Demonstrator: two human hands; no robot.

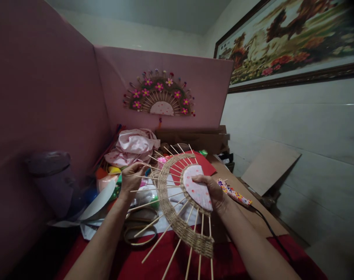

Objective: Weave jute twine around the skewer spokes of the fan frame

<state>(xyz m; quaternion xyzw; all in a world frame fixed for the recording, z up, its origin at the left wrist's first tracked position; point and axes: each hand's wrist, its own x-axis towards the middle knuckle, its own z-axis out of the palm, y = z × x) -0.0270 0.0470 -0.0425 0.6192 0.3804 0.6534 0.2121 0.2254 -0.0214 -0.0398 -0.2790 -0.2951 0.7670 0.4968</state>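
Note:
A half-round fan frame [165, 190] made of thin wooden sticks and a woven band of brown twine is held up in front of me. At its centre sits a white half-disc with pink dots [197, 186], edged in twine. My right hand [216, 190] grips this half-disc, thumb on its face. With fingers pinched, my left hand [132, 179] is at the tip of one stick on the upper left; whether it also holds twine I cannot make out. Some loose twine [156, 174] shows beside the band's outer edge.
A finished fan with pink flowers [159, 93] is on the pink back panel [200, 85]. Bunched cloth [134, 146], red sheet [206, 165], and scissor-like loops [140, 233] lie around. At right lies a flower-patterned glue gun [235, 193] with a black cable [270, 227].

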